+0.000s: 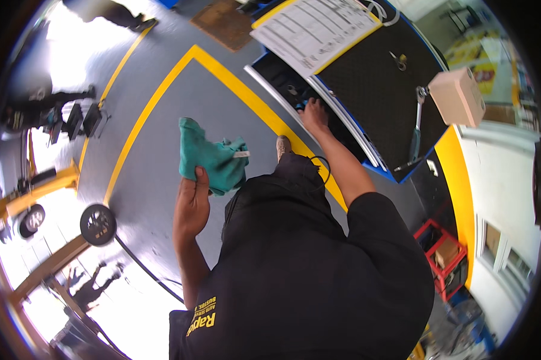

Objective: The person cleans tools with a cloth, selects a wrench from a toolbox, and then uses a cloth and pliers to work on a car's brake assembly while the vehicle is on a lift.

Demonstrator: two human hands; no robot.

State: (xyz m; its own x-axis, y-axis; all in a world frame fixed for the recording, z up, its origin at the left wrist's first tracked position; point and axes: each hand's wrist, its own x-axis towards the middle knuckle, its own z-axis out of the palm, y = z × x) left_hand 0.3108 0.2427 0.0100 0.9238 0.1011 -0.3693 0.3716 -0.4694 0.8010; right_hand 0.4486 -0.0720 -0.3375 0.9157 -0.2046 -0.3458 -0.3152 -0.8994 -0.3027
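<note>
My left hand (192, 204) is closed on a green cloth (213, 159) with a small white label, held up above the floor. My right hand (314, 116) reaches into the pulled-out drawer (273, 71) of a blue tool cart. Its fingers are bent down by a small dark blue item (300, 106); what they grip, if anything, is too small to make out. The cart's black top (366, 96) carries a ratchet (415, 141) with a teal grip. A printed sheet in a yellow-edged holder (315, 33) lies over the cart's far end.
A beige block-shaped box (456, 96) stands at the cart's right side. Yellow floor lines (240, 84) run past the cart. To the right is a red metal rack (441, 258); to the left, a wheel (98, 225) and a yellow lift arm (36, 192). Other people stand at the far left.
</note>
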